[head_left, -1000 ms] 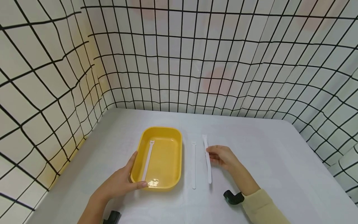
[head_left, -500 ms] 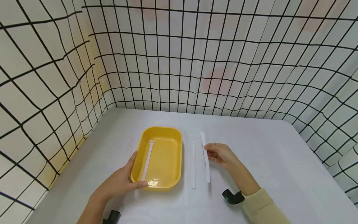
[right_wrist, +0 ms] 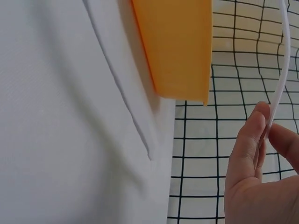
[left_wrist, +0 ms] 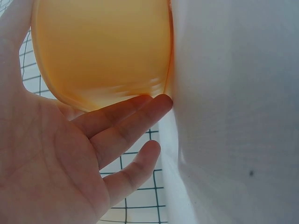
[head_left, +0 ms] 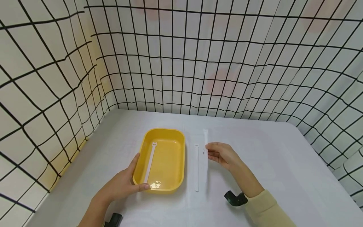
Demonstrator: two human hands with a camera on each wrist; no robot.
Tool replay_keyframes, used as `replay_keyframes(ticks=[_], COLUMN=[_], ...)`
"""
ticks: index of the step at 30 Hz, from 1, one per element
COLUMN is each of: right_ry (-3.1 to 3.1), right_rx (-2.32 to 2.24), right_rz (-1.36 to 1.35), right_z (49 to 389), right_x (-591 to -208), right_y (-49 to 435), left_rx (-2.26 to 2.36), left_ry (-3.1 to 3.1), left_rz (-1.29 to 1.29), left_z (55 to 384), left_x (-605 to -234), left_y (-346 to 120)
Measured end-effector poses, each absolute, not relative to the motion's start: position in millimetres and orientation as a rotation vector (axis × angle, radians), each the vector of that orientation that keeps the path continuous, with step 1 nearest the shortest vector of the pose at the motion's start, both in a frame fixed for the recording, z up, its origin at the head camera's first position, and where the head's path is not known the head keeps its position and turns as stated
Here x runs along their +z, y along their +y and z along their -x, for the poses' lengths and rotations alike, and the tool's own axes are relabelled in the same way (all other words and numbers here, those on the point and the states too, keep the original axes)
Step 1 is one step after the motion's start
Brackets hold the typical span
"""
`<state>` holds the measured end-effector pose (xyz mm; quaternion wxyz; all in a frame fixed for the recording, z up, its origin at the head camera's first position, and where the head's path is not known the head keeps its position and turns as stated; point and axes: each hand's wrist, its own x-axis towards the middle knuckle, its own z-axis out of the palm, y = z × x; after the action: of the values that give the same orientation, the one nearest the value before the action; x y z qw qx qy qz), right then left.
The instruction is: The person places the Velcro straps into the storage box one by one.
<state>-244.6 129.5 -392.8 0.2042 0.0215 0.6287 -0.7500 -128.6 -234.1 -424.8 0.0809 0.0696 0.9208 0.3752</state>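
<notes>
My left hand [head_left: 120, 186] holds the near left corner of a yellow tray [head_left: 170, 170], thumb over the near rim. In the left wrist view its fingers lie along the outside of the tray [left_wrist: 103, 46]. One white cable strap [head_left: 150, 162] with a slotted head lies inside the tray, toward its left side. A second white strap [head_left: 196, 168] lies on the table just right of the tray. My right hand [head_left: 225, 154] pinches a third white strap [head_left: 205, 138], raised above the table; the right wrist view shows this strap [right_wrist: 286, 56] between thumb and fingers.
A white cloth-covered table [head_left: 255, 142] carries everything. Black grid netting [head_left: 181, 66] stands behind it and along both sides. A black wrist device [head_left: 236, 198] is at the right wrist, another [head_left: 114, 219] at the left.
My right hand has risen and shifted slightly left with the pinched strap, which now stands straighter and further from the table. The left hand and tray have stayed put.
</notes>
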Motion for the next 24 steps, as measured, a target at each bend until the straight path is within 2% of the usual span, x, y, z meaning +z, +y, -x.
replay_keyframes(ticks=[24], right_ry=[1.799], right_rx=[-2.042], right_rz=[-0.095], right_z=[246], right_x=[-381], right_y=[108], left_rx=[1.144], left_ry=[2.754], left_rz=[-0.219], left_z=[129], left_x=[-428], left_y=[-235])
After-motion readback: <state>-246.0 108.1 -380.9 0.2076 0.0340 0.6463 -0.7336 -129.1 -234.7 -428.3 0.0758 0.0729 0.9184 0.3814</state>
